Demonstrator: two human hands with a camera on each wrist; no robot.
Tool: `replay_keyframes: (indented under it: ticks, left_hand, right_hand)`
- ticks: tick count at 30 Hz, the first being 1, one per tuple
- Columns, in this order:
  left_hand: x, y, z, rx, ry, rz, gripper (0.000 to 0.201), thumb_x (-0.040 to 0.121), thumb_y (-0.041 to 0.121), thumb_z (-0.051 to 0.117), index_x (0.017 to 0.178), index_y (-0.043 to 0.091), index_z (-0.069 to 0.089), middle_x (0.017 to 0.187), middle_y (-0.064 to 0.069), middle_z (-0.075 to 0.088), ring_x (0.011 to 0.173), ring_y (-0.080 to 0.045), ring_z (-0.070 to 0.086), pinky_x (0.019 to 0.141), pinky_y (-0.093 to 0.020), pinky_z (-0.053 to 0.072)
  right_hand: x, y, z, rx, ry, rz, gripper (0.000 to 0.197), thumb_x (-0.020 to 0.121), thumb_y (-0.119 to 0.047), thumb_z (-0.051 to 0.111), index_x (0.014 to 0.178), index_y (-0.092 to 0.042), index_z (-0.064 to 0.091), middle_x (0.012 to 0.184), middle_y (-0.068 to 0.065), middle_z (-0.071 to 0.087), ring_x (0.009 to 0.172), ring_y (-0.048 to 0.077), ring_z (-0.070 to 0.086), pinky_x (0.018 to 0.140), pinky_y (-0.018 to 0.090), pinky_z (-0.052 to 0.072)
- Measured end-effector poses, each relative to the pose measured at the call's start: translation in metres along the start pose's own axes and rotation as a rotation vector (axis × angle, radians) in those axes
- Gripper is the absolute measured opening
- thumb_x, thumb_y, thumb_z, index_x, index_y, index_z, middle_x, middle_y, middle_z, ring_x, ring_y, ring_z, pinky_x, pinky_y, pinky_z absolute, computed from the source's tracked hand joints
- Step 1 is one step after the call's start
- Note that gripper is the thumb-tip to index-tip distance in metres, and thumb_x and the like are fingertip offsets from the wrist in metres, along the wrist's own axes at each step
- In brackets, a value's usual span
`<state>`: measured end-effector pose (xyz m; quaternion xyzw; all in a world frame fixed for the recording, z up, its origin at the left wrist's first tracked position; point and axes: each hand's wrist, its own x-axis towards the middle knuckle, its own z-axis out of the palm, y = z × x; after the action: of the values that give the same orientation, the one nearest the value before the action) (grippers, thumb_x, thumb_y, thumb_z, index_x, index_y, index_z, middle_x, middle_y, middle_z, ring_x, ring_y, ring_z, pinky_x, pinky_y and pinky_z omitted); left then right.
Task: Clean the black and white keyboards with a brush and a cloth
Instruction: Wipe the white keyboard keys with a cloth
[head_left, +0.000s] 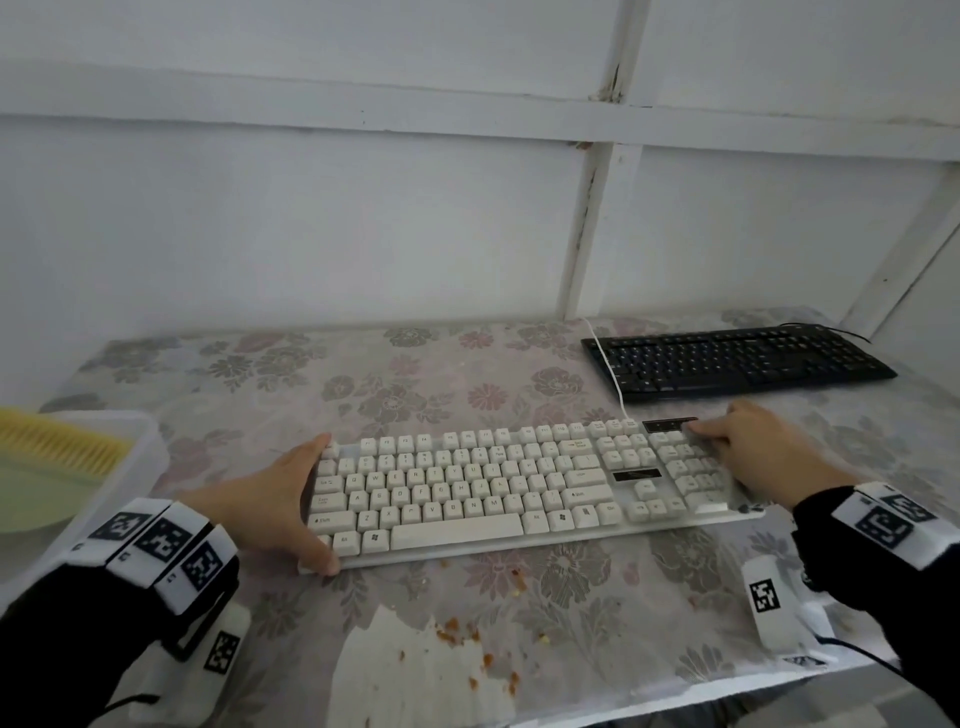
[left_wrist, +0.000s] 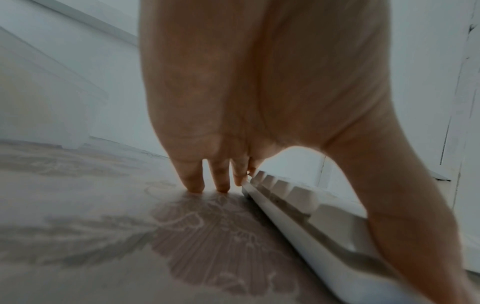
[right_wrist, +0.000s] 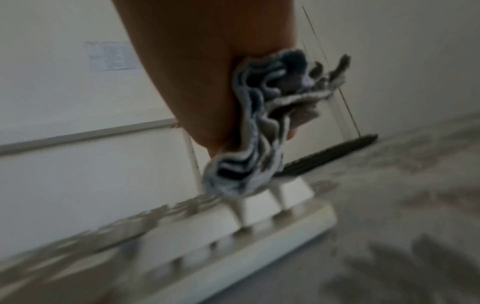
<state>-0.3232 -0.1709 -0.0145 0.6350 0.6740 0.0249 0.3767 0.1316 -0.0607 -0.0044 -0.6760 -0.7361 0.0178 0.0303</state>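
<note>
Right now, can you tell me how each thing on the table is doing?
white keyboard: flat on the table, steadied at both ends.
left hand: fingers straight against the keyboard's left end.
right hand: on the number pad, gripping the cloth.
cloth: bunched up, pressed on the keys.
black keyboard: flat at the back, untouched.
brush: lying in the plastic tub.
crumbs: scattered near the front edge.
</note>
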Motion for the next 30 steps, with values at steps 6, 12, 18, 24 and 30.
replay_keyframes:
  ticks: [6,12,18,24,30]
  left_hand:
    - [-0.001,0.003,-0.002,0.013,-0.011,-0.001,0.176,0.007,0.078,0.072,0.150,0.022,-0.014,0.157,0.004,0.008,0.140,-0.015,0.020,0.115,-0.029,0.020]
    - [0.001,0.003,-0.001,-0.008,-0.006,-0.023,0.165,0.026,0.061,0.087,0.150,0.020,-0.013,0.156,0.003,0.012,0.140,-0.015,0.021,0.114,-0.028,0.020]
    - [0.006,-0.008,-0.001,-0.076,0.003,-0.028,0.157,0.041,0.039,0.095,0.149,0.022,-0.018,0.150,0.008,0.024,0.132,-0.011,0.033,0.107,-0.023,0.029]
    - [0.011,-0.018,0.003,-0.061,0.025,0.091,0.159,0.017,0.061,0.090,0.148,0.033,0.004,0.143,0.011,0.038,0.133,-0.014,0.040,0.108,-0.038,0.040]
    - [0.002,-0.006,-0.002,0.039,0.001,0.024,0.179,0.007,0.073,0.076,0.150,0.020,-0.018,0.157,0.004,0.010,0.142,-0.014,0.020,0.115,-0.028,0.022]
  right_hand:
    - [0.009,-0.021,-0.025,-0.039,-0.025,0.032,0.028,0.099,-0.028,0.046,0.113,-0.029,0.070,0.088,0.003,0.053,0.070,0.019,0.057,0.069,0.025,0.041]
    - [-0.017,-0.165,-0.024,0.213,-0.091,-0.363,0.028,0.098,-0.037,0.046,0.119,-0.035,0.063,0.084,-0.013,0.045,0.067,0.003,0.047,0.065,0.011,0.038]
    - [-0.047,-0.291,0.002,0.170,-0.143,-0.733,0.028,0.096,-0.017,0.047,0.113,-0.021,0.069,0.093,0.004,0.043,0.083,0.029,0.057,0.077,0.031,0.044]
    - [-0.058,-0.327,0.016,0.000,-0.147,-0.781,0.029,0.091,-0.008,0.048,0.115,-0.009,0.064,0.109,0.014,0.049,0.098,0.035,0.054,0.082,0.044,0.049]
    - [-0.059,-0.299,0.008,-0.082,-0.076,-0.806,0.028,0.096,-0.011,0.046,0.116,-0.017,0.065,0.105,0.009,0.045,0.096,0.034,0.052,0.071,0.038,0.044]
